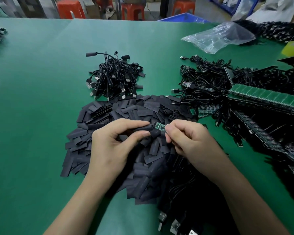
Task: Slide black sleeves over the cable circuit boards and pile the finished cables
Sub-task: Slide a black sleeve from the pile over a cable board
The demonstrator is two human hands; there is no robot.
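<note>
L hand (115,141) pinched a sleeve (143,129), R hand (185,138) pinched the board (159,126) toward the table's (41,82) near edge; I reckoned keeping both in line, sleeve mouth squeezed open, was best.

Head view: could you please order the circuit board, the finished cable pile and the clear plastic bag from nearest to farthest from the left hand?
1. Circuit board: just right of the left hand, at its fingertips.
2. Finished cable pile: behind, mid-table.
3. Clear plastic bag: far right.

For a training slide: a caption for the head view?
Left hand pinches a black sleeve at the green circuit board held by the right hand, over a heap of loose sleeves.
</note>
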